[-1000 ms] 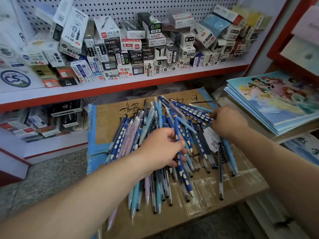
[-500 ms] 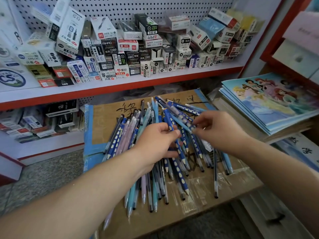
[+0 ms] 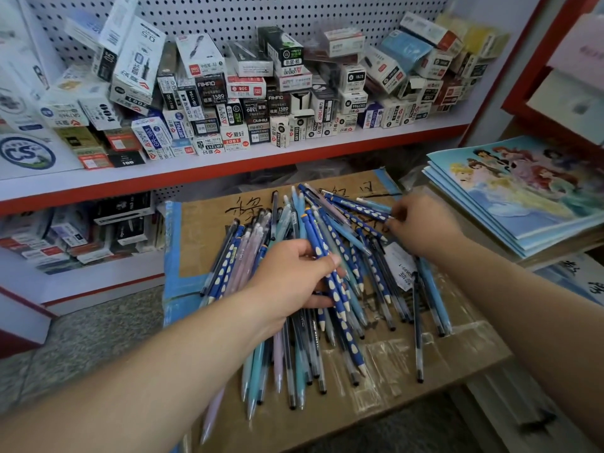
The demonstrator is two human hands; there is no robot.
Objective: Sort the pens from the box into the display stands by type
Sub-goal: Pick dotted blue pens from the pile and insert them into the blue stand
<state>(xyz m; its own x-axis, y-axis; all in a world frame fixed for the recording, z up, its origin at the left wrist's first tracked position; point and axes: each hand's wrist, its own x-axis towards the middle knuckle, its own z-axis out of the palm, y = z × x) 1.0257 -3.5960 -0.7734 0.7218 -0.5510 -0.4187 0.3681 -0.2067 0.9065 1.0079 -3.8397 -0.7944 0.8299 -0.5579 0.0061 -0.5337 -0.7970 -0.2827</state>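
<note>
A loose pile of pens (image 3: 376,289) lies on a flat cardboard box (image 3: 209,237): dark blue ones with white dots, light blue, pink and black ones. My left hand (image 3: 291,282) grips a bunch of dark blue dotted pens (image 3: 333,282) in the middle of the pile. My right hand (image 3: 421,227) pinches the end of another dark blue dotted pen (image 3: 359,207) at the pile's far right. No display stand is in view.
A red-edged shelf (image 3: 228,171) behind the cardboard holds several stacked pen boxes (image 3: 248,93). A lower shelf at left holds more boxes (image 3: 81,230). A stack of picture notebooks (image 3: 523,191) lies at the right. Grey floor (image 3: 81,338) shows at lower left.
My right hand went from the pile's right edge to the bunch in my left hand, then back out to the far right, now pinching a dotted pen. My left hand keeps its bunch.
</note>
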